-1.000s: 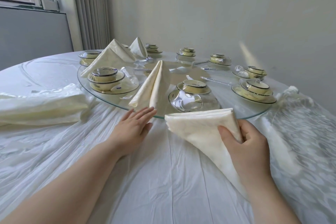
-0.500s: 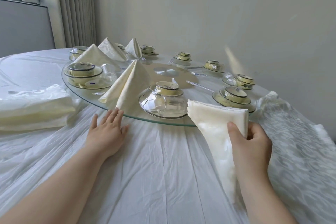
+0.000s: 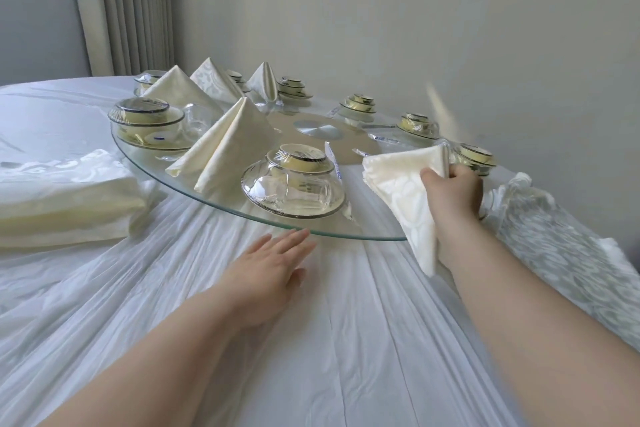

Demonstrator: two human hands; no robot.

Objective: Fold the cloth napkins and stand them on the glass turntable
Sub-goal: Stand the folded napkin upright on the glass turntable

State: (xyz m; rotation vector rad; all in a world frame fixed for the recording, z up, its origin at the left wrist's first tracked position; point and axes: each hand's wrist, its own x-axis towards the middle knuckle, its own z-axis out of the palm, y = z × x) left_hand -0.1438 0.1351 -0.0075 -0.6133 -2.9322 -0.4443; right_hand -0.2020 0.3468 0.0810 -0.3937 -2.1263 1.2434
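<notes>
Hanging tip-down from right hand [image 3: 453, 191]: napkin [image 3: 405, 198].

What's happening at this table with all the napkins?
A person is setting folded napkins on a glass turntable. The right hand grips a cream napkin, holding it over the turntable's near right edge. The left hand lies open with straight fingers by the near rim; whether it touches the glass is unclear. Four standing napkins are already on the glass among wrapped bowl sets. A napkin stack waits on the table to the left.
</notes>
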